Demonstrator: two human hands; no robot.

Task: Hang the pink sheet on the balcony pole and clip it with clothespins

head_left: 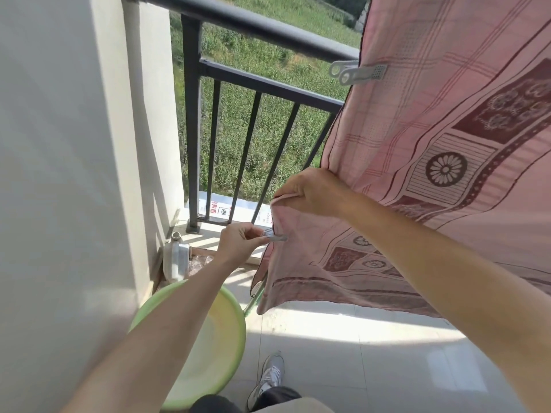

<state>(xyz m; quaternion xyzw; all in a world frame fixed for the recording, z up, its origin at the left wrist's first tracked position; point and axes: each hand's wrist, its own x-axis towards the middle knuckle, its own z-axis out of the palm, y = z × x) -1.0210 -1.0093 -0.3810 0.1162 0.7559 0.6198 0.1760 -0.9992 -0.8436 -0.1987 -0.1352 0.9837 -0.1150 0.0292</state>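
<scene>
The pink sheet (pixel 453 120), with dark red bands and flower patterns, hangs over the dark balcony rail (pixel 268 28) at the right. A large grey clothespin (pixel 357 73) clamps its upper left edge to the rail. My right hand (pixel 313 192) is shut on a bunched fold at the sheet's left edge, about halfway down. Just below it, my left hand (pixel 240 241) pinches a small grey clothespin (pixel 275 236) whose tip touches the sheet's edge.
A green and yellow basin (pixel 222 320) stands on the tiled floor by my left forearm. A white jug (pixel 176 259) sits in the corner by the white wall (pixel 59 174). The railing bars (pixel 247 150) stand behind my hands. My shoe (pixel 268 377) is below.
</scene>
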